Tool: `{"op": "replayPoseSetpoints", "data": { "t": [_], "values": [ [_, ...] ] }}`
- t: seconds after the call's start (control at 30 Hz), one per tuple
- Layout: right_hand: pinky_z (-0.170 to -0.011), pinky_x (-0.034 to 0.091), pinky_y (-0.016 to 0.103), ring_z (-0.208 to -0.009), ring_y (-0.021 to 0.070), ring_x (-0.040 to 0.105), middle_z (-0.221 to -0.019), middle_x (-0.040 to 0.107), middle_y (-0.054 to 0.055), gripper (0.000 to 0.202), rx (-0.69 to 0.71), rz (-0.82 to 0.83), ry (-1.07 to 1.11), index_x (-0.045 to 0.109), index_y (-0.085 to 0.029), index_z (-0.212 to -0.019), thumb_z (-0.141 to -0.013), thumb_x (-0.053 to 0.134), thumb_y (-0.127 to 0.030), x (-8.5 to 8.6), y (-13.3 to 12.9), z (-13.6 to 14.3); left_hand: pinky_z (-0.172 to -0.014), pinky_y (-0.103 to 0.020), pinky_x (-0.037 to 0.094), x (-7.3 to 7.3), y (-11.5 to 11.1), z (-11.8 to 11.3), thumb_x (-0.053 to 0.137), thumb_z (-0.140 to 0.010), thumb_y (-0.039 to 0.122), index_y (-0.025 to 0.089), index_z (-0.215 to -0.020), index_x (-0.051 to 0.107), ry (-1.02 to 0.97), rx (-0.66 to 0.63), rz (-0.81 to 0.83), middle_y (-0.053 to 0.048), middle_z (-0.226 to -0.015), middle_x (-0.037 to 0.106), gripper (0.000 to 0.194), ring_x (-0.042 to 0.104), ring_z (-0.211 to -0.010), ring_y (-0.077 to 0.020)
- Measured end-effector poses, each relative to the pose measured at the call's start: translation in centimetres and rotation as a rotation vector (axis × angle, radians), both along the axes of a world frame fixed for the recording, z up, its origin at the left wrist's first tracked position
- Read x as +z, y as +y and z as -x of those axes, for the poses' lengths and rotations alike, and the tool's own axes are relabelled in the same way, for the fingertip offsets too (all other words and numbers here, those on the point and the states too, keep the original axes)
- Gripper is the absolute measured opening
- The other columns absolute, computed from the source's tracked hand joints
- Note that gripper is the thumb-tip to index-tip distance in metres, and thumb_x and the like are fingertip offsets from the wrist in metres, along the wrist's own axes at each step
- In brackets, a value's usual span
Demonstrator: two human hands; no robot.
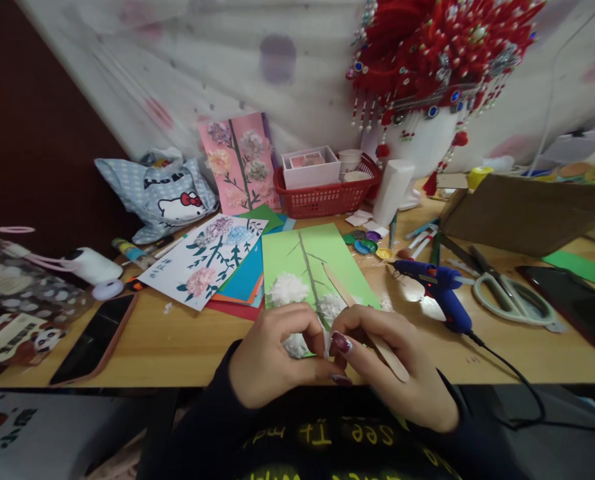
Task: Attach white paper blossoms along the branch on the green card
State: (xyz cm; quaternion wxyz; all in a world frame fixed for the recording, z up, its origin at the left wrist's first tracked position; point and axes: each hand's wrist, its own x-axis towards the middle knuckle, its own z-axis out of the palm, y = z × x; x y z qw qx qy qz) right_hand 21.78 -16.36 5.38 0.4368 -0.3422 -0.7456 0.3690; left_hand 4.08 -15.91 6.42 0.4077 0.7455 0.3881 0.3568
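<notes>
My left hand (280, 353) pinches a small piece of white tissue paper (326, 343) between thumb and forefinger, just above the near edge of a light green card (290, 250). My right hand (402, 363) meets it there, its fingertips closed at the same paper. A wooden craft stick (341, 287) is also held in my right hand, running between the fingers with its pointed end toward the card. A painted dark branch (307, 263) runs along the card. Fluffy white paper flowers (287, 289) lie on it, partly hidden by my hands.
To the right are a blue glue gun (442, 287) with its cord, scissors (512, 300) and a dark phone (572, 300). Paint pots (367, 243) stand behind the card. At left lie a flower picture (204, 260), coloured sheets (240, 283) and another phone (94, 340). A red basket (327, 200) stands behind.
</notes>
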Motion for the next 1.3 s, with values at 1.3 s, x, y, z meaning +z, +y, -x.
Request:
{"op": "replayPoseSetpoints", "data": {
  "t": [1.3],
  "values": [
    [-0.059,0.046,0.025,-0.061,0.0116,0.054,-0.068,0.058,0.001,0.009,0.01,0.016,-0.004,0.056,-0.018,-0.083,-0.089,0.05,-0.022,-0.87,0.36,-0.06,-0.065,-0.027,0.036,-0.58,-0.03,-0.19,0.039,-0.086,0.021,0.019,-0.071,0.052,-0.015,0.003,-0.086,-0.001,-0.071,0.055,0.02,0.048,-0.065,-0.0149]
  ]
}}
